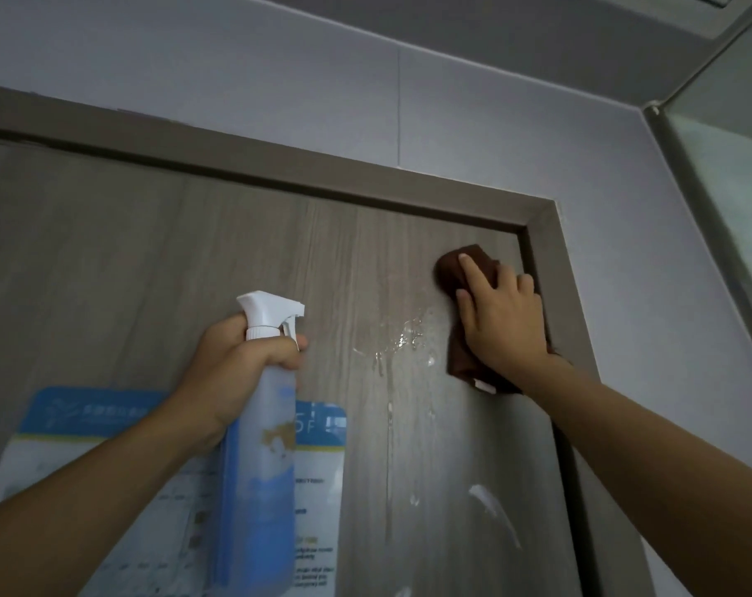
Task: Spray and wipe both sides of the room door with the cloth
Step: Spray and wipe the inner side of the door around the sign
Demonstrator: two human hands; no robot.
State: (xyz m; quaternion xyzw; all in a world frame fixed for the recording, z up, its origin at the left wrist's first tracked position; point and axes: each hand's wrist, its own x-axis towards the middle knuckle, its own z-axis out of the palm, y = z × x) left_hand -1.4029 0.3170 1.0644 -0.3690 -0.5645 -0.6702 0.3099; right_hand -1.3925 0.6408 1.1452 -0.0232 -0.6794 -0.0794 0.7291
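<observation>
Door: the grey wood-grain door (193, 260) is filling the view, shut inside its frame (550, 260), seen from below.
Right hand: the right hand (501, 321) is pressing flat, fingers spread, on the brown cloth (449, 269) by the door's top right corner.
Left hand: the left hand (240, 372) is wrapping closed round the neck of the spray bottle (260, 467), forefinger on the trigger.
Spray: wet droplets (402, 338) are running down just left of the cloth.
Poster: a blue-and-white notice (90, 428) is showing behind the bottle.

Left hand (240, 364) raised, fingers curled in a closed grip, index finger forward. Right hand (501, 321) higher, palm flat, fingers spread; both forearms extended upward
</observation>
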